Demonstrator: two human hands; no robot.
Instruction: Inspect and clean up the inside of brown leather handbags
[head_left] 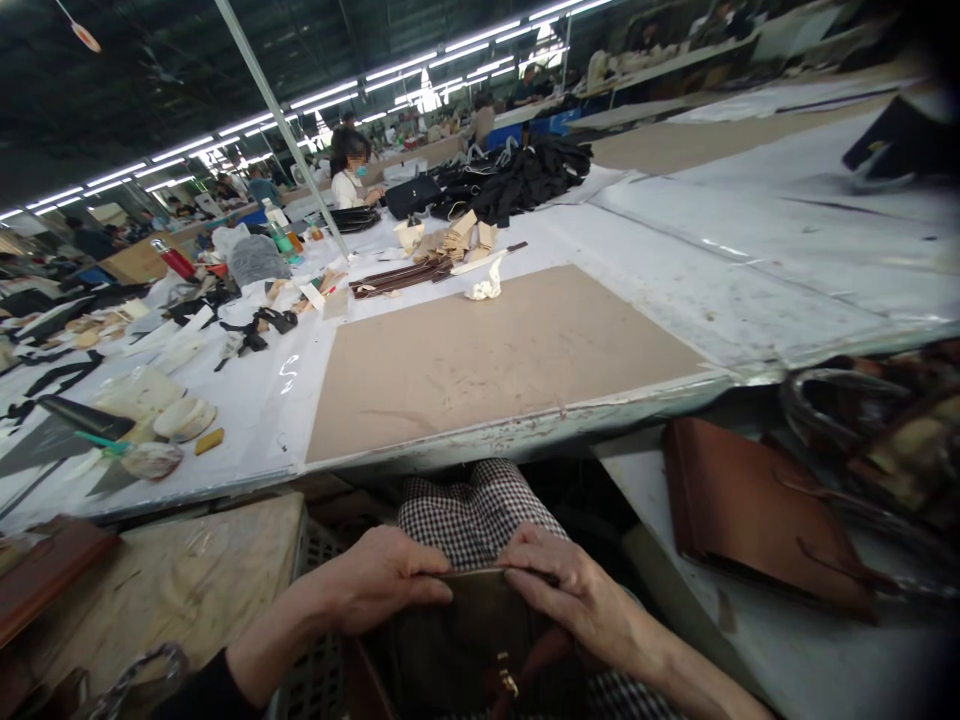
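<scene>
A dark brown leather bag (pixel 465 640) with a small gold clasp rests on my lap, over checked trousers. My left hand (pixel 386 580) grips the bag's top edge from the left, fingers curled over it. My right hand (pixel 570 590) holds the same edge from the right, fingers pressed on the rim. Both hands sit below the front edge of the work table (pixel 525 430).
A tan cardboard sheet (pixel 495 355) lies on the white table ahead. A brown leather piece (pixel 750 510) lies on a lower shelf at right. Leather strips (pixel 420 272), a black bag pile (pixel 525 175) and bowls (pixel 180 418) lie further off. Other workers sit at the far tables.
</scene>
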